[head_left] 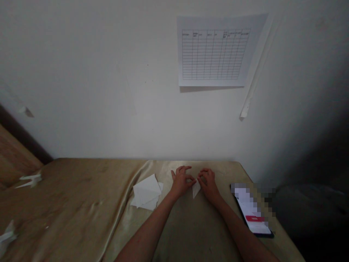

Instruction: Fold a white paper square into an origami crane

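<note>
A small piece of folded white paper point(195, 190), narrowing to a point toward me, is held just above or on the cloth-covered table. My left hand point(182, 181) pinches its upper left edge between thumb and forefinger, the other fingers spread away. On the opposite side, my right hand point(208, 183) pinches the upper right edge, its fingers curled. The fingertips partly hide the paper's top. Left of my left forearm lies a loose stack of white paper sheets point(147, 191), fanned at different angles.
A phone point(253, 213) with a lit screen lies by the table's right edge. Folded white paper shapes point(30, 180) sit at the far left. The satin tablecloth point(81, 203) has a raised crease. A printed table sheet point(215, 54) hangs on the wall point(109, 91) behind.
</note>
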A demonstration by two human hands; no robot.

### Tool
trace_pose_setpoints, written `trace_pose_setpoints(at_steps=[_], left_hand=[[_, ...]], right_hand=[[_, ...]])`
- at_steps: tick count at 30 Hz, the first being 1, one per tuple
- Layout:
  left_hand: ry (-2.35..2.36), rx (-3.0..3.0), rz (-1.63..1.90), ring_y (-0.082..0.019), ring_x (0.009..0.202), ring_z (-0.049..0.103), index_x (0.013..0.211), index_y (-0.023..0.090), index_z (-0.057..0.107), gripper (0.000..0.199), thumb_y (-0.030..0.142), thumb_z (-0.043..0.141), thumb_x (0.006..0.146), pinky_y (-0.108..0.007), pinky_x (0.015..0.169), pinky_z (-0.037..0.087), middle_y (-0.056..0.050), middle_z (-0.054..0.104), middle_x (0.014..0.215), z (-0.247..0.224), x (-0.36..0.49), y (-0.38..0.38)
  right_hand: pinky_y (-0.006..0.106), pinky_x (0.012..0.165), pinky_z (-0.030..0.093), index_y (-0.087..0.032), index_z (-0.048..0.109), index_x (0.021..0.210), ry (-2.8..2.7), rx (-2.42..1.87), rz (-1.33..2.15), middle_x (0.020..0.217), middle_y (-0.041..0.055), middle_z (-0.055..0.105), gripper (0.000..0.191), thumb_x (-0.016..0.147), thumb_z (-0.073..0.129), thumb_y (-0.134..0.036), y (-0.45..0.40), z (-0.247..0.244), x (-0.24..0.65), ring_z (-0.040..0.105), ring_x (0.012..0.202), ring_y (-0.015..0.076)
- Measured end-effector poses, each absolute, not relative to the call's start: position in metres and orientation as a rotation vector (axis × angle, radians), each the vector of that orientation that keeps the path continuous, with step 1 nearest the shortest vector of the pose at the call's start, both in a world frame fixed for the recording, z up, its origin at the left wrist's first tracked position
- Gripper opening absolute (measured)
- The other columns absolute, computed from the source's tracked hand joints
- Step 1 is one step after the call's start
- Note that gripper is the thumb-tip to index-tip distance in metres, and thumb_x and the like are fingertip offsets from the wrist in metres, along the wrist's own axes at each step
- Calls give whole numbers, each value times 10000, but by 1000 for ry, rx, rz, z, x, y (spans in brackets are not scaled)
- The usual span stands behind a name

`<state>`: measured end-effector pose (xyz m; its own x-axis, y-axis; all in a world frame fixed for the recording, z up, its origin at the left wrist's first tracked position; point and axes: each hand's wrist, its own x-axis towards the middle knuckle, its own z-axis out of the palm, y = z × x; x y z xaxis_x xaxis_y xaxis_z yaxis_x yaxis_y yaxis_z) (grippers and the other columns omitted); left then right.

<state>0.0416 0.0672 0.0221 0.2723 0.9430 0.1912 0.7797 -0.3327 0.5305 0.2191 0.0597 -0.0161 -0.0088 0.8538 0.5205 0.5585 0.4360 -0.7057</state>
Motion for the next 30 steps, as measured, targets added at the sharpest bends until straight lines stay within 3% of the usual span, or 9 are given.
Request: trace_pose_setpoints(at_steps=[10, 20, 30], left_hand=[[1585, 2184, 657, -329, 1421, 276, 776, 335, 772, 41, 347, 789, 741, -741, 1121, -8, 57, 470, 1493, 21, 38, 66], [1619, 2136, 757, -302, 1374, 355, 840, 376, 769, 65, 407, 762, 783, -735, 1129, 30, 54, 535, 1426, 14, 41, 67], [1588, 2159, 745, -302, 1372, 346, 824, 344, 772, 72, 406, 747, 795, -710, 1141, 50, 29, 524, 1432, 19, 43, 64]], right_hand=[[486, 1029, 394, -243, 654, 904, -1682, -1265, 361, 1103, 89, 550, 209, 900, 549, -425, 62, -18, 223, 479, 1117, 266], [477, 1004, 400, -247, 676, 897, -1693, -1299, 347, 1028, 81, 591, 197, 900, 566, -410, 62, -19, 224, 495, 1062, 262], [471, 1004, 401, -247, 695, 853, -1726, -1275, 348, 1038, 80, 601, 156, 859, 633, -390, 60, -16, 222, 498, 1083, 266]])
